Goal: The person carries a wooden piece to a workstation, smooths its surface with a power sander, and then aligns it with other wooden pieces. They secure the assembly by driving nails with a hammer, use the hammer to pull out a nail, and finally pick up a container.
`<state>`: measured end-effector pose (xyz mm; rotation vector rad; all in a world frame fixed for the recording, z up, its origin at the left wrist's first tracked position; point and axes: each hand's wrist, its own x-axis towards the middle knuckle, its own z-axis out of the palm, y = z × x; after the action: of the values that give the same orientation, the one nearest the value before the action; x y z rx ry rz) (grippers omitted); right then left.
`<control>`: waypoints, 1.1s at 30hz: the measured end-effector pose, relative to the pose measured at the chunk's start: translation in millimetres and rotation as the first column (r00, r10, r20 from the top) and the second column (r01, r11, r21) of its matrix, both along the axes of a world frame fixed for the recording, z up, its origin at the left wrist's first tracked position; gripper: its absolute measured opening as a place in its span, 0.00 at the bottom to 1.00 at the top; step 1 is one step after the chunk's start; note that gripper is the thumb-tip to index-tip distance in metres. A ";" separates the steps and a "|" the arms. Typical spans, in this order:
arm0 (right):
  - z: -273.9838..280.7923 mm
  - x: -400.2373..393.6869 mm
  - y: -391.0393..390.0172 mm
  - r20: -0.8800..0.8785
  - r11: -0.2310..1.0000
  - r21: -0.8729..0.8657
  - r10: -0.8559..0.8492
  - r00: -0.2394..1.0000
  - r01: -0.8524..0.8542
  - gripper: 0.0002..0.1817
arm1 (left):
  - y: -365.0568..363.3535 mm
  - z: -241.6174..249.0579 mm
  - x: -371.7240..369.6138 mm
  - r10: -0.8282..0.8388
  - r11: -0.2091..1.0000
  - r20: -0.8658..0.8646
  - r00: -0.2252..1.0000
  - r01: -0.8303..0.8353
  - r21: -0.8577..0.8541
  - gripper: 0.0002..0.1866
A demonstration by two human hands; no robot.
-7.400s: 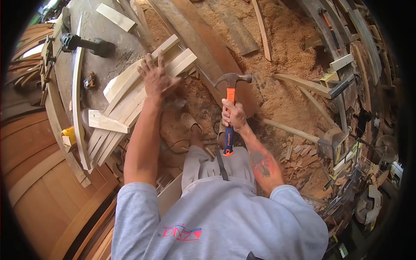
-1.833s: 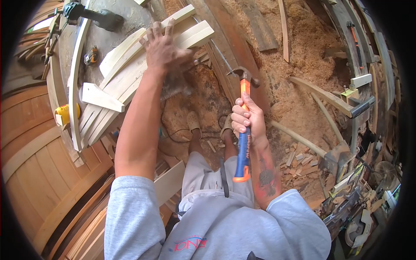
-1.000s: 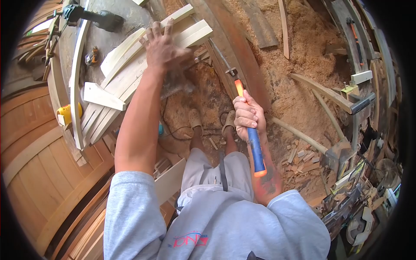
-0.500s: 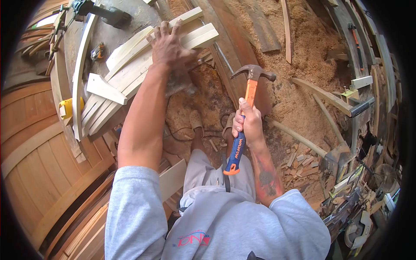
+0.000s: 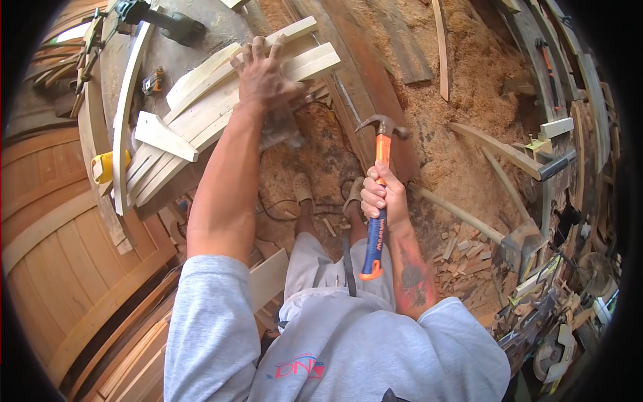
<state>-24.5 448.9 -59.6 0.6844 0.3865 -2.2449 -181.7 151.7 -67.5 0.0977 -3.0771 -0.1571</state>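
My right hand (image 5: 384,192) is closed around the handle of a claw hammer (image 5: 376,231), with an orange neck and a blue grip. Its dark metal head points away from me, above the floor and apart from the wood. Across a set of pale wooden pieces (image 5: 207,110) on the bench lies my left hand (image 5: 262,72), fingers apart and bent over the far strip, thumb toward the near one. The palm side is hidden. A short tapered wooden piece (image 5: 164,137) rests on top of the set, left of that hand.
On the bench (image 5: 221,27) are a cordless power tool (image 5: 164,21), a small black-and-orange tool (image 5: 153,81), a yellow tape measure (image 5: 107,167) and a curved wooden strip (image 5: 124,114). Shavings (image 5: 482,60) and offcuts (image 5: 465,251) cover the floor. A panelled door (image 5: 74,248) lies at left.
The hammer has turned more upright, its head lower and slightly left, its handle end to the right. My left hand stays on the wooden pieces, shifted marginally in view.
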 end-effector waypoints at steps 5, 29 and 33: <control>-6.2 1.5 -0.2 0.164 0.932 -0.344 -0.062 0.985 0.116 0.18 | -0.8 2.3 -0.2 -0.008 1.000 -0.013 1.000 0.008 0.007 0.60; -2.1 46.6 17.4 -0.211 0.794 0.606 0.208 0.955 -0.039 0.16 | -13.0 -12.2 -4.9 -0.036 0.999 0.002 0.999 0.036 -0.021 0.67; -18.1 51.5 20.2 -0.458 0.165 0.849 0.705 0.541 0.502 0.14 | -11.2 -11.8 -5.3 -0.054 0.999 -0.031 0.998 0.054 -0.006 0.66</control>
<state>27.0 469.1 -77.6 -0.0817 2.5792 -1.5893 -187.0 140.5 -79.3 0.0122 -3.0505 -0.1518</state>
